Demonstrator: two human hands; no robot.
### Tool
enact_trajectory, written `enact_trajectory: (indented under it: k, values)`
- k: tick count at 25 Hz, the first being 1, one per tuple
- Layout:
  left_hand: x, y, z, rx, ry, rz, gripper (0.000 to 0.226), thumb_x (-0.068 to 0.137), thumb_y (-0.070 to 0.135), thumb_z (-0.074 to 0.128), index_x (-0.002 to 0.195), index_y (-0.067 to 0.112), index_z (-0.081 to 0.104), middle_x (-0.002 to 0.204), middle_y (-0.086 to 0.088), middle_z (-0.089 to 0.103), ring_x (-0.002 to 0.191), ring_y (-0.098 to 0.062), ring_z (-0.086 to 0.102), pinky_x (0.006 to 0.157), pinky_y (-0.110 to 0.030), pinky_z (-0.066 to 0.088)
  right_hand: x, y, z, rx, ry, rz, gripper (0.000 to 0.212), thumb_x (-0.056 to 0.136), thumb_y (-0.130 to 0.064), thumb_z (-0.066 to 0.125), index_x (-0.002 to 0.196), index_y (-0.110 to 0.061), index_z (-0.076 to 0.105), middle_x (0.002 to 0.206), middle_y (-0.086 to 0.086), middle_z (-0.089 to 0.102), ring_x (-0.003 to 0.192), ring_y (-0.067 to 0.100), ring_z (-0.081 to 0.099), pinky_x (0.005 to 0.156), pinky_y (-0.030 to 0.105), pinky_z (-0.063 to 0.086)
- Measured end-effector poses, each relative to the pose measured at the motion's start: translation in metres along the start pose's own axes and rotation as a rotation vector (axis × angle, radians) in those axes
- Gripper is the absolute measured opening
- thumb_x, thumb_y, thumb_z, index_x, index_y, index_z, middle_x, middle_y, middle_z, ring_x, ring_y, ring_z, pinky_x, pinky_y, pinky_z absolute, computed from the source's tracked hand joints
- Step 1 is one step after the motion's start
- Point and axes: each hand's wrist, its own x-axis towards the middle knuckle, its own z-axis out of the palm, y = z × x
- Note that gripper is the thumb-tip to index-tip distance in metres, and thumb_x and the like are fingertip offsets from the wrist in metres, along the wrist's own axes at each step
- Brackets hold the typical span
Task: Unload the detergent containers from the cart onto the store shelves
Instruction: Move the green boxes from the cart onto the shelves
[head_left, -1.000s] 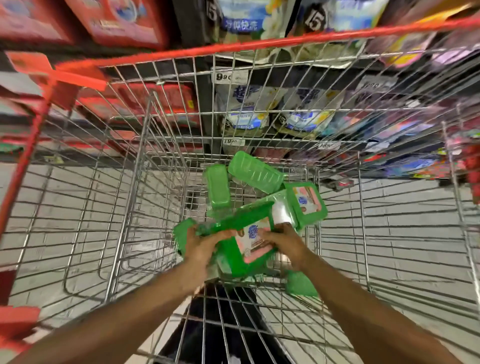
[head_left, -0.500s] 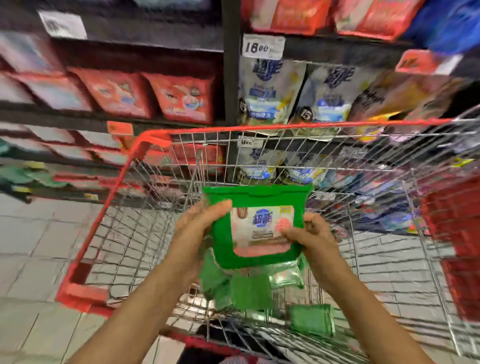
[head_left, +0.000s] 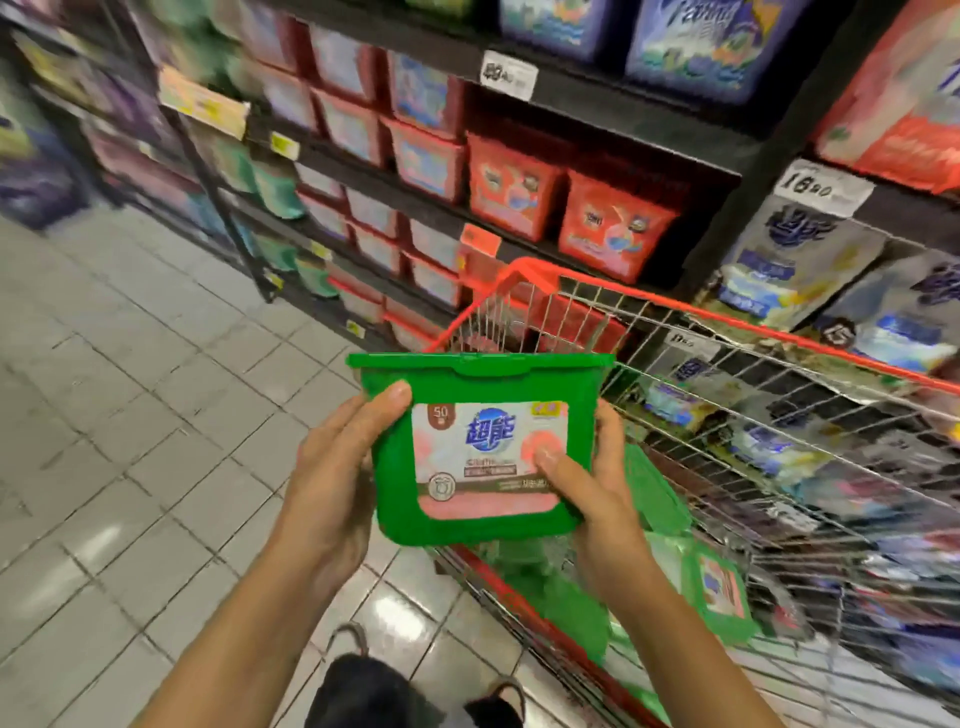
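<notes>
Right, left hand (head_left: 337, 483) and right hand (head_left: 597, 499) are clamping the green detergent container (head_left: 483, 452) from either side, thumbs pressing on its front face, the other fingers mostly hiding behind it. It's hanging upright, lid on top, clear of the cart (head_left: 675, 312) and sitting above the cart's near corner and the tiled floor (head_left: 130, 415). More green containers (head_left: 719, 592) are lying in the basket just behind, so I'm judging the unloading as only partly done. Further out, the shelves (head_left: 597, 130) are showing tightly packed red boxes (head_left: 613, 228); I'm not seeing an open slot for green stock, and the far left bays are blurring out. Risks I'm flagging: the smooth plastic slipping out of a side-only squeeze and dropping onto the floor or the cart rim, the lid popping on impact, or the container knocking a red box loose if it's being forced into a full row.
</notes>
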Motion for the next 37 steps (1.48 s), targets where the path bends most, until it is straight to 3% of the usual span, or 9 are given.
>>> enact_trajectory:
  k: [2,4,6,11,14,16,23,27,37]
  values:
    - [0.0,0.017,-0.029,0.01,0.038,0.045,0.039,0.058,0.049,0.075,0.086,0.023,0.078,0.093,-0.008,0.077,0.078,-0.02,0.074,0.06,-0.029,0.06,0.007,0.002,0.04,-0.017,-0.034,-0.034,0.082,0.063,-0.041,0.082,0.132,-0.04,0.038,0.122,0.005,0.067,0.102,0.031,0.069,0.079,0.044,0.058]
    - [0.006,0.036,-0.059,0.036,0.044,0.063,0.043,0.057,0.056,0.072,0.087,0.026,0.079,0.094,-0.006,0.077,0.08,-0.02,0.074,0.061,-0.027,0.059,0.016,0.004,0.079,-0.013,-0.043,-0.082,0.079,0.066,-0.037,0.079,0.133,-0.033,0.038,0.115,0.003,0.07,0.096,0.025,0.071,0.071,0.031,0.058]
    - [0.015,0.058,-0.096,0.063,0.021,0.077,0.041,0.06,0.058,0.073,0.088,0.029,0.079,0.095,-0.005,0.077,0.081,-0.019,0.075,0.062,-0.026,0.058,0.026,0.009,0.122,-0.015,-0.044,-0.123,0.072,0.068,-0.032,0.077,0.131,-0.029,0.041,0.112,0.002,0.071,0.094,0.022,0.072,0.069,0.025,0.057]
    - [0.049,0.112,-0.177,0.092,-0.08,0.068,0.033,0.065,0.047,0.077,0.092,0.028,0.078,0.097,-0.004,0.077,0.083,-0.016,0.074,0.062,-0.023,0.057,0.051,0.029,0.218,0.038,0.015,-0.142,0.064,0.073,-0.021,0.07,0.129,-0.026,0.042,0.105,0.004,0.074,0.089,0.028,0.072,0.068,0.036,0.06]
    - [0.075,0.139,-0.206,0.092,-0.122,0.029,0.042,0.068,0.032,0.077,0.105,0.015,0.072,0.1,-0.011,0.076,0.082,-0.021,0.074,0.062,-0.026,0.058,0.069,0.032,0.259,0.024,0.071,-0.168,0.062,0.072,-0.022,0.071,0.127,-0.03,0.043,0.102,0.002,0.074,0.09,0.03,0.072,0.075,0.043,0.059]
    - [0.096,0.154,-0.215,0.06,-0.143,0.016,0.048,0.069,0.03,0.072,0.112,0.009,0.068,0.101,-0.013,0.075,0.083,-0.023,0.074,0.062,-0.028,0.058,0.087,0.028,0.278,0.027,0.097,-0.197,0.061,0.07,-0.021,0.073,0.124,-0.029,0.045,0.102,0.006,0.074,0.088,0.029,0.072,0.073,0.04,0.06]
    - [0.201,0.218,-0.194,0.086,-0.27,0.081,0.055,0.067,0.028,0.072,0.117,0.006,0.065,0.107,-0.013,0.074,0.094,-0.029,0.072,0.07,-0.031,0.06,0.184,-0.018,0.301,-0.035,0.163,-0.379,0.06,0.073,-0.023,0.071,0.126,-0.024,0.043,0.097,-0.006,0.075,0.082,0.013,0.073,0.062,0.021,0.055]
    - [0.269,0.268,-0.164,0.102,-0.373,0.149,0.049,0.071,0.027,0.071,0.116,0.008,0.067,0.109,-0.013,0.073,0.098,-0.03,0.071,0.073,-0.032,0.06,0.254,-0.061,0.31,-0.026,0.167,-0.47,0.064,0.071,-0.028,0.074,0.126,-0.026,0.041,0.1,-0.004,0.075,0.085,0.018,0.074,0.063,0.023,0.056]
    - [0.38,0.401,-0.086,0.067,-0.608,0.328,0.05,0.07,0.02,0.067,0.118,0.006,0.064,0.106,-0.011,0.074,0.093,-0.024,0.073,0.066,-0.027,0.059,0.376,-0.188,0.338,-0.064,0.251,-0.759,0.058,0.075,-0.022,0.066,0.127,-0.021,0.04,0.098,-0.01,0.073,0.091,0.009,0.07,0.071,0.02,0.055]
